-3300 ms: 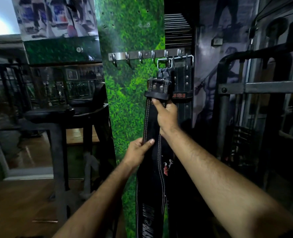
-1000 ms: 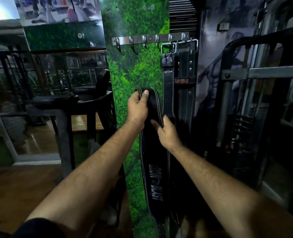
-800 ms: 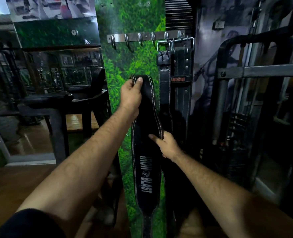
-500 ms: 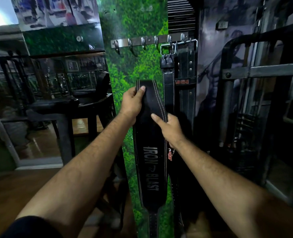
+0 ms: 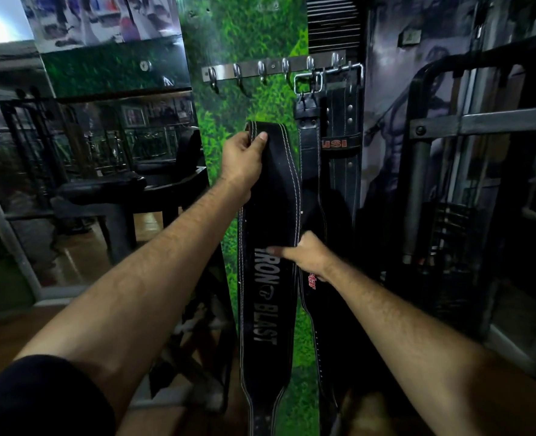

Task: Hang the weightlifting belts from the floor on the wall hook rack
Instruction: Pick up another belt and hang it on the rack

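Gripping the Iron Blast belt [image 5: 268,309] top, left hand [image 5: 243,158]; right hand [image 5: 309,254] pinches its edge

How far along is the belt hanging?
Two belts already hang from the hook rack: the USI belt and a narrower belt. The Iron Blast belt is in hand, left hand gripping its top, right hand lower. It still needs hooking; the floor is mostly unseen.

The scene is dim, with deep shadow at right and along the lower edge. Bright overexposed light enters at the upper left corner. Wide-angle distortion bends edges; detail is soft throughout.
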Motion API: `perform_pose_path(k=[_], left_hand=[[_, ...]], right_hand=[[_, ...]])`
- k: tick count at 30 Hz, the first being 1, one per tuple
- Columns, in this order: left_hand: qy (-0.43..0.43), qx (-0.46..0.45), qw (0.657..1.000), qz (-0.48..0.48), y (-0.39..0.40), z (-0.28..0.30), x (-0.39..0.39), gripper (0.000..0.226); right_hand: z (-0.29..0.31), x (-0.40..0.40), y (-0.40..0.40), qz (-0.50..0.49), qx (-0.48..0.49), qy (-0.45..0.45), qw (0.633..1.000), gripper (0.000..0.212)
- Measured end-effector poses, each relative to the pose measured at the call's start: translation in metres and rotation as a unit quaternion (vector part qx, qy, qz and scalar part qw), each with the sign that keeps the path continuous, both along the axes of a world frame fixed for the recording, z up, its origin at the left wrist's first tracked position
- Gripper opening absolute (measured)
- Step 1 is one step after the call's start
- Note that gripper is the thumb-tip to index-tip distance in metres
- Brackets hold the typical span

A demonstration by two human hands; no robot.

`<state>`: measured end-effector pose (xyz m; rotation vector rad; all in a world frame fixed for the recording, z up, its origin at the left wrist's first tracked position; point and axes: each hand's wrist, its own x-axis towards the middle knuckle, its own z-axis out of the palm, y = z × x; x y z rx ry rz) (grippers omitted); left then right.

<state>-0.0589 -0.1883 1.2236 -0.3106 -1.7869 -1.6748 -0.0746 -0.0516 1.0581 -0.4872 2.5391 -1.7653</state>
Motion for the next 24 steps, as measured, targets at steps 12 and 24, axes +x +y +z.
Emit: perform_pose_path(k=[12,24], left_hand=[[-0.062,0.031,0.997,-0.023,-0.025,-0.016,0.007,0.031],[-0.086,0.077,0.992,-0.051,-0.012,-0.057,0.009,0.026]], right_hand=[[0.077,-0.009,-0.011,0.040,-0.186,-0.022,0.982,0.095],[0.038,0.023,-0.017,-0.022,-0.080,0.049,0.995,0.026]])
